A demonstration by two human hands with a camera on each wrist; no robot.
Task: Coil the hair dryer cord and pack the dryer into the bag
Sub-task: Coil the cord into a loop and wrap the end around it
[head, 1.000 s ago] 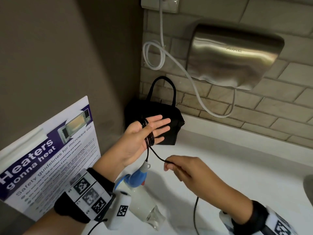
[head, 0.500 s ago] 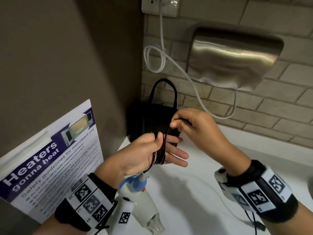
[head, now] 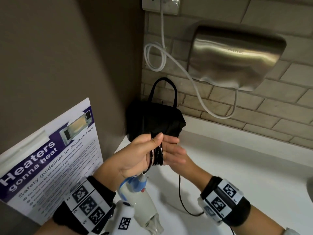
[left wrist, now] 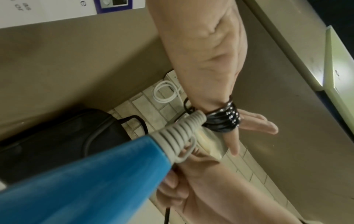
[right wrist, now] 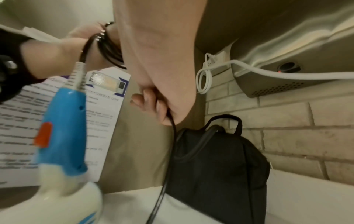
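Observation:
My left hand (head: 144,150) is raised over the white counter, with the black cord coil (head: 158,155) wound round its straight fingers and the thumb pressed over the turns. The same cord coil (left wrist: 224,119) shows tight on the fingers in the left wrist view. The hair dryer (head: 135,190), blue handle and white body, hangs from the cord below that hand. My right hand (head: 174,155) sits just beyond and below the left fingers. In the right wrist view its fingers (right wrist: 162,109) pinch the loose cord (head: 179,192). The black bag (head: 152,119) stands in the corner behind both hands.
A steel hand dryer (head: 233,56) is fixed to the brick wall, and its white cable (head: 162,56) loops to a socket (head: 160,4). A microwave safety poster (head: 50,158) leans at the left. The white counter (head: 237,175) stretches right of the hands.
My right hand has come down from above the left fingers to beneath them, drawing the cord round the coil. The left thumb stays clamped on the turns.

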